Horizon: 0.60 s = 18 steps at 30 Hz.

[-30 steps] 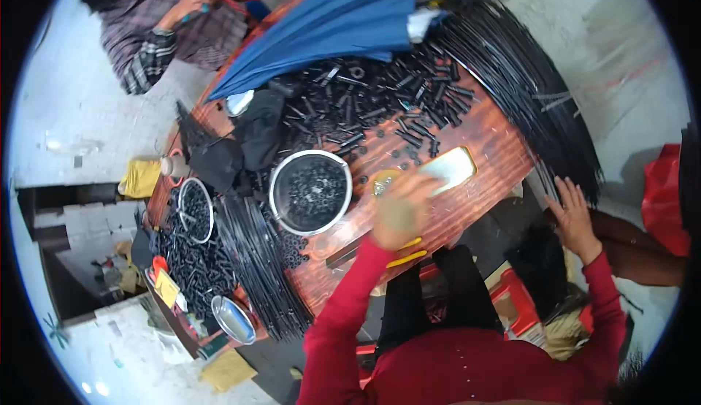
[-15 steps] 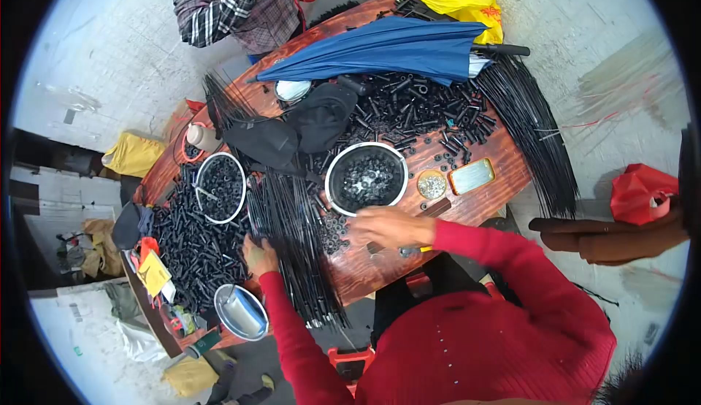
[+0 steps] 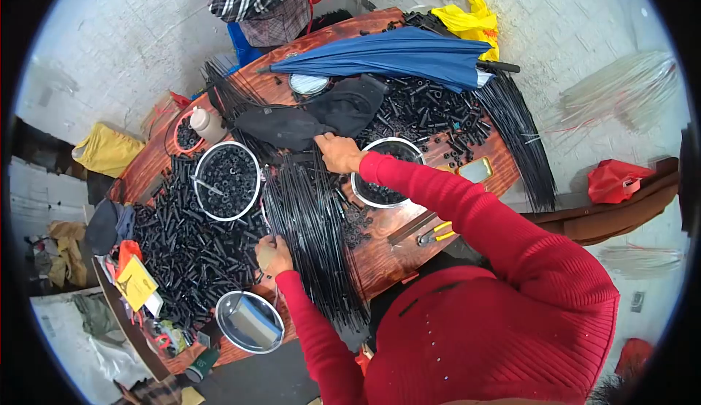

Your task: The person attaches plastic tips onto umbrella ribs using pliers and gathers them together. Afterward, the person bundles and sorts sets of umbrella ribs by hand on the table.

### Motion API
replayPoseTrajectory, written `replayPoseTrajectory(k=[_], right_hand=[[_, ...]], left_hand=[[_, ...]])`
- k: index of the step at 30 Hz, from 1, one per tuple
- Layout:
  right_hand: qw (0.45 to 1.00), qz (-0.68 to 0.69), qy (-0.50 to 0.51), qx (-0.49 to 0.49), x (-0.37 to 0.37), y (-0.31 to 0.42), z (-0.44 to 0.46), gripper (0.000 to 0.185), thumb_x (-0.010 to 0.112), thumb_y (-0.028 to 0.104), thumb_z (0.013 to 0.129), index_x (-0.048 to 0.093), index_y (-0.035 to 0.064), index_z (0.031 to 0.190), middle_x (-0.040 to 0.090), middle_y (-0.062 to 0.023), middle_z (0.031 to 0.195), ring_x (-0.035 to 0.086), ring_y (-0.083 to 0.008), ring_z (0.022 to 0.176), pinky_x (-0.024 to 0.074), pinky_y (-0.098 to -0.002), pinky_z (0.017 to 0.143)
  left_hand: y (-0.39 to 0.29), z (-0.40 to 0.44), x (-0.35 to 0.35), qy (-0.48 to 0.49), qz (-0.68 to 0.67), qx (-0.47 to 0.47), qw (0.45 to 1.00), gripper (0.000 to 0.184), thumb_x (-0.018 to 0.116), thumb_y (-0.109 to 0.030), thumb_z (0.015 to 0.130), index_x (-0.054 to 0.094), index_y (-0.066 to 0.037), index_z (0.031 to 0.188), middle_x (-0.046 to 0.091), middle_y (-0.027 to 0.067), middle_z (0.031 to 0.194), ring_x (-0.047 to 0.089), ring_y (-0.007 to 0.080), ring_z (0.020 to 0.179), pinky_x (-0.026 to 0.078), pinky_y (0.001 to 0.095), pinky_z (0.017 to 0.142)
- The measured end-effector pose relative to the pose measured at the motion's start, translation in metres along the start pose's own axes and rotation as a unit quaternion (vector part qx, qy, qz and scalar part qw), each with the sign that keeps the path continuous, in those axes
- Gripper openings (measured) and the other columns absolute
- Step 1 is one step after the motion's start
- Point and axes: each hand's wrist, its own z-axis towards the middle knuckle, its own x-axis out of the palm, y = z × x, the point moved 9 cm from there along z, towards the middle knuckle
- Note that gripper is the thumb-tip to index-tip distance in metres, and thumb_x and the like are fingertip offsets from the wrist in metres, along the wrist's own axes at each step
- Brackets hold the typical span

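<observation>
My right hand [image 3: 339, 153] is closed at the upper end of a bundle of thin black rods [image 3: 310, 215], against the edge of a black cloth cap [image 3: 354, 105]. What its fingers grip is hidden. My left hand [image 3: 274, 256] lies at the left side of the bundle with curled fingers, beside a large heap of short black tubular parts [image 3: 197, 251]. Whatever it holds is too small to make out. Under my right forearm is a white-rimmed bowl [image 3: 380, 204] of small dark parts, partly covered by the sleeve.
Another white-rimmed bowl [image 3: 228, 219] of black rings stands left of the rods. A folded blue umbrella [image 3: 394, 54] lies across the back. Yellow-handled pliers [image 3: 436, 235] rest near the front edge. Across the table is another person [image 3: 263, 10]. A longer rod bundle [image 3: 522, 142] hangs over the right edge.
My right hand has moved from the front of the bowl up and left to the top of the rods. My left hand stays beside the bundle. The whole view has shifted a little.
</observation>
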Motion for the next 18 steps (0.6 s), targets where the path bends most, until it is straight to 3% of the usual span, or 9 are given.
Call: replayPoseTrajectory(k=[3, 5, 7, 10, 13, 16, 18], right_hand=[[0.997, -0.067, 0.008, -0.036, 0.003, 0.028, -0.005, 0.037, 0.056, 0.008, 0.077, 0.061, 0.0046, 0.113, 0.065, -0.0188, 0.102, 0.064, -0.0373, 0.09, 0.0518, -0.0468, 0.077], [0.991, 0.023, -0.049, -0.125, 0.005, 0.051, -0.009, 0.018, 0.059, 0.007, 0.07, 0.063, -0.0013, 0.086, 0.066, -0.0208, 0.088, 0.066, -0.0372, 0.084, 0.0531, -0.0453, 0.072], [0.99, 0.037, -0.067, -0.117, 0.017, 0.053, 0.001, 0.022, 0.058, 0.009, 0.073, 0.062, -0.002, 0.091, 0.066, -0.0216, 0.09, 0.065, -0.0386, 0.085, 0.0521, -0.0472, 0.073], [0.994, 0.102, -0.028, 0.03, 0.043, 0.031, 0.027, 0.025, 0.059, 0.012, 0.076, 0.06, -0.0029, 0.096, 0.066, -0.0217, 0.094, 0.064, -0.0401, 0.087, 0.0506, -0.0492, 0.075], [0.985, 0.159, -0.01, 0.066, 0.053, 0.035, 0.046, 0.031, 0.061, 0.019, 0.079, 0.059, -0.0033, 0.1, 0.065, -0.0235, 0.1, 0.062, -0.0407, 0.094, 0.0487, -0.0487, 0.081], [0.976, 0.196, -0.008, 0.094, 0.059, 0.037, 0.056, 0.035, 0.063, 0.022, 0.079, 0.059, -0.0028, 0.103, 0.064, -0.0236, 0.104, 0.061, -0.0399, 0.099, 0.0479, -0.0468, 0.085], [0.976, 0.197, 0.017, 0.094, 0.065, 0.04, 0.063, 0.047, 0.066, 0.028, 0.077, 0.058, 0.0004, 0.114, 0.064, -0.0224, 0.107, 0.061, -0.0384, 0.102, 0.0474, -0.0436, 0.087]], left_hand=[[0.007, 0.002, -0.002, -0.023, -0.066, -0.011, 0.998, 0.018, 0.069, -0.019, 0.078, 0.062, -0.005, 0.088, 0.057, 0.0111, 0.076, 0.058, 0.03, 0.075, 0.046, 0.0415, 0.07], [0.004, 0.006, -0.001, -0.032, -0.098, -0.013, 0.995, 0.017, 0.068, -0.018, 0.079, 0.061, -0.004, 0.086, 0.056, 0.0111, 0.076, 0.057, 0.0297, 0.076, 0.046, 0.041, 0.072], [-0.01, 0.011, -0.009, -0.049, -0.088, 0.022, 0.995, 0.014, 0.066, -0.015, 0.079, 0.059, -0.004, 0.083, 0.056, 0.0114, 0.077, 0.055, 0.0299, 0.078, 0.045, 0.0405, 0.074], [-0.03, 0.019, -0.015, -0.051, -0.094, 0.042, 0.993, 0.013, 0.067, -0.011, 0.078, 0.057, -0.004, 0.083, 0.056, 0.0136, 0.085, 0.054, 0.0337, 0.087, 0.042, 0.0444, 0.079], [-0.045, 0.022, -0.018, -0.095, -0.058, 0.074, 0.991, 0.022, 0.074, -0.015, 0.075, 0.056, -0.004, 0.082, 0.055, 0.0131, 0.085, 0.054, 0.0334, 0.088, 0.042, 0.0439, 0.078], [-0.046, 0.029, -0.005, -0.042, -0.055, 0.047, 0.996, 0.023, 0.075, -0.015, 0.075, 0.056, -0.005, 0.082, 0.055, 0.0116, 0.081, 0.055, 0.0327, 0.084, 0.043, 0.0429, 0.076], [-0.044, 0.038, 0.004, -0.003, -0.02, 0.035, 0.999, 0.027, 0.077, -0.021, 0.073, 0.057, -0.005, 0.083, 0.061, 0.011, 0.08, 0.06, 0.0326, 0.079, 0.047, 0.0426, 0.073]])
